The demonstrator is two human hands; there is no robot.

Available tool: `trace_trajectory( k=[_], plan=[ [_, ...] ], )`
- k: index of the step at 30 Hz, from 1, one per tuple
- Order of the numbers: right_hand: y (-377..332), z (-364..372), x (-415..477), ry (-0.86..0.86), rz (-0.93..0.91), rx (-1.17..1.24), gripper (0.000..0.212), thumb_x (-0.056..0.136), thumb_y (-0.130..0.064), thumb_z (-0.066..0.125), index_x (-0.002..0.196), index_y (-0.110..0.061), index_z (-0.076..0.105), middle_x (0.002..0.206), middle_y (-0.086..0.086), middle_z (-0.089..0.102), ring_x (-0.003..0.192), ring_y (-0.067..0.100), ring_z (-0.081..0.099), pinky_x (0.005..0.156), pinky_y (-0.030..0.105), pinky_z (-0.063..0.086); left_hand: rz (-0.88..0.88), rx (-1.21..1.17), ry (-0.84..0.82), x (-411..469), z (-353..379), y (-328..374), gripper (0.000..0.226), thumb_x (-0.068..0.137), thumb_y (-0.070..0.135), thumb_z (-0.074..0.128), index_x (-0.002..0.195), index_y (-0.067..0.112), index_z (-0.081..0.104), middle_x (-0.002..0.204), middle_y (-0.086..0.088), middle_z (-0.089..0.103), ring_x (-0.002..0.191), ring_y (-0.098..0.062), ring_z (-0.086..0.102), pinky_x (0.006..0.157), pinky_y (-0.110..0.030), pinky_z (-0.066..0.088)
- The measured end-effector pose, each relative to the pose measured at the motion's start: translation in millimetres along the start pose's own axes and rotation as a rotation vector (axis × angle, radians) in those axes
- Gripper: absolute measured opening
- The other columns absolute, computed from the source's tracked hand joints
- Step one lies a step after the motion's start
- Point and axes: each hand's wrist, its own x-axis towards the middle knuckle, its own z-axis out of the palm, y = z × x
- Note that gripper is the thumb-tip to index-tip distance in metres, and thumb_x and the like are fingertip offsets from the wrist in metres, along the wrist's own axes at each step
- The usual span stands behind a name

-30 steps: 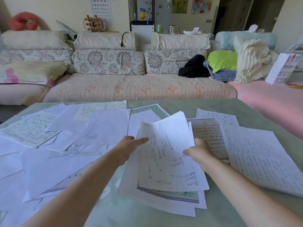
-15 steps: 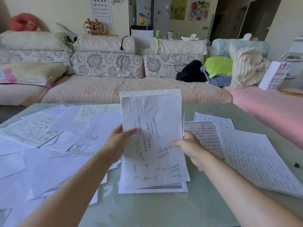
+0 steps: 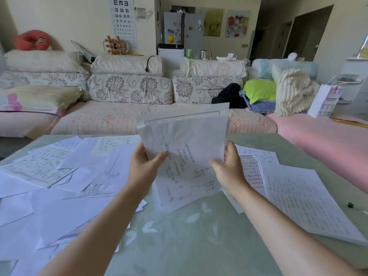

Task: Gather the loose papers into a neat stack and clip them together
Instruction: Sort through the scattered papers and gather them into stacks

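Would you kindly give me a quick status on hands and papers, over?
Left hand and right hand grip held sheets by their sides, upright. Loose papers spread on table both sides. Small black item, maybe the clip, far right.

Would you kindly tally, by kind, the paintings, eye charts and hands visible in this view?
Paintings: 2
Eye chart: 1
Hands, left hand and right hand, both gripping the held papers: 2
Total: 5
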Motion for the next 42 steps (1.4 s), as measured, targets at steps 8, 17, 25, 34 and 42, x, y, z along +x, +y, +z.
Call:
trace_trajectory(
  k=[8,17,25,34,42],
  plan=[
    [0,-14,1,-0.031,0.066,0.099,0.034,0.083,-0.016,0.063,0.114,-0.026,0.057,0.105,-0.009,0.073,0.098,0.011,0.069,0.087,0.036,0.053,0.135,0.172,0.007,-6,8,14,0.034,0.083,0.02,0.077,0.114,0.021,0.062,0.103,0.006,0.073,0.095,-0.008,0.07,0.079,-0.033,0.058],
    [4,-15,-1,-0.044,0.09,0.085,0.036,0.086,-0.009,0.066,0.117,-0.026,0.061,0.107,-0.009,0.073,0.1,0.009,0.068,0.085,0.029,0.051,0.145,0.261,0.05,-10,13,17,0.036,0.082,0.019,0.077,0.113,0.023,0.06,0.103,0.008,0.071,0.093,-0.006,0.068,0.081,-0.034,0.057],
    [21,-12,-10,-0.133,0.234,-0.003,0.041,0.082,-0.016,0.066,0.12,-0.03,0.058,0.109,-0.011,0.07,0.105,0.013,0.064,0.091,0.037,0.051,-0.083,0.307,-0.049,-17,11,-17,0.033,0.087,0.015,0.07,0.112,0.028,0.053,0.108,0.007,0.067,0.101,-0.009,0.065,0.087,-0.035,0.055],
    [14,-45,-2,-0.01,0.273,-0.089,0.031,0.083,-0.002,0.057,0.109,-0.019,0.057,0.1,0.0,0.067,0.084,0.019,0.063,0.063,0.029,0.045,-0.212,0.586,-0.255,-6,31,-1,0.02,0.082,0.009,0.043,0.101,0.017,0.046,0.099,-0.01,0.061,0.081,-0.022,0.061,0.069,-0.041,0.053],
    [41,-149,6,0.088,0.413,-0.199,0.037,0.082,0.0,0.052,0.113,-0.019,0.055,0.103,-0.002,0.064,0.085,0.017,0.059,0.061,0.026,0.041,-0.443,0.398,-0.322,-14,146,-11,0.019,0.091,0.009,0.044,0.105,0.013,0.057,0.093,-0.003,0.068,0.078,-0.017,0.066,0.059,-0.029,0.053]
  ],
)
